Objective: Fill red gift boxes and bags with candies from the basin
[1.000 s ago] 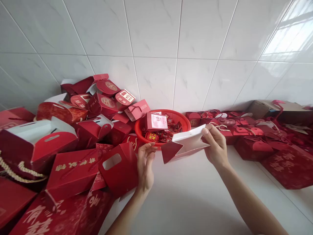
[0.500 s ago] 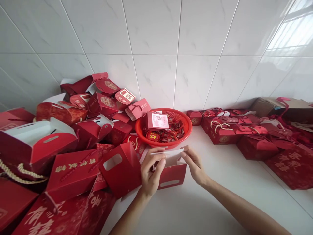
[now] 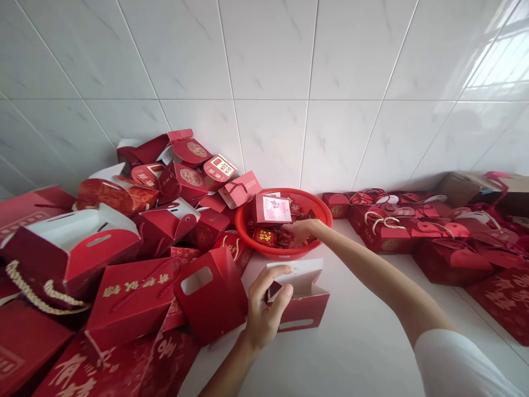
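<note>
An open red box (image 3: 303,311) with a white inside stands on the white surface, its top flaps raised. My left hand (image 3: 268,309) is at its left side, fingers curled round the edge of the box and the thumb bent over its opening. Behind the box is a red plastic basket (image 3: 324,218) with red-wrapped sweets (image 3: 285,238) in it and a small red box with a pink label (image 3: 276,208) on top. My right hand (image 3: 300,231) reaches into the basket, fingers down among the sweets; their tips are hidden.
Many red gift boxes (image 3: 132,289) are heaped on the left, some open, some with rope handles. More closed red boxes (image 3: 382,231) stand in rows on the right, with a brown carton (image 3: 463,190) behind them. A tiled wall (image 3: 268,138) rises at the back.
My right hand has left the box's flap and moved forward into the basket. My left hand remains at the box. The whole view has shifted slightly.
</note>
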The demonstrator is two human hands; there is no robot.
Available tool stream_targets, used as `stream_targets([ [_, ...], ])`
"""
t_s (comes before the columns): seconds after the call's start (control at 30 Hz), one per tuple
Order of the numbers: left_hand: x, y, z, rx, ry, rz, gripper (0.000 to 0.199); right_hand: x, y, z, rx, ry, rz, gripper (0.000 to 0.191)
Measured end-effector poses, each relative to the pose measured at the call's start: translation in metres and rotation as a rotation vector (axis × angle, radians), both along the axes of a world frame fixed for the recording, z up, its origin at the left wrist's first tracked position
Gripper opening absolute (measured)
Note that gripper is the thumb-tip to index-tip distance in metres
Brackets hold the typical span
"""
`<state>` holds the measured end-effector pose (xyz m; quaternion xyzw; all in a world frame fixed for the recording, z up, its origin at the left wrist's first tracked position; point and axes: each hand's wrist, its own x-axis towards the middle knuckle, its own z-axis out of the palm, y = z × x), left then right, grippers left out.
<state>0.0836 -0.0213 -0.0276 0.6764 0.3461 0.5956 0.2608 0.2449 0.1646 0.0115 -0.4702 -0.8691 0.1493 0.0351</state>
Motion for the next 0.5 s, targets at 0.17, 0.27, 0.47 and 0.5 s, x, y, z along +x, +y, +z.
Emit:
stream_targets([
  [0.17,0.000,0.000,0.002,0.001,0.008,-0.009,0.019,-0.019,-0.008,-0.018,-0.034,-0.121,0.063,0.064],
  [0.27,0.000,0.001,0.000,0.003,0.009,-0.012,0.020,-0.018,-0.005,-0.015,-0.066,-0.105,0.110,0.037],
  [0.47,-0.003,0.002,-0.001,0.016,0.022,-0.029,0.018,0.008,0.011,-0.007,-0.485,0.258,0.076,0.045],
  [0.5,-0.003,0.003,-0.001,0.013,0.029,-0.039,0.018,0.014,0.012,-0.007,-0.582,0.388,0.042,0.049],
])
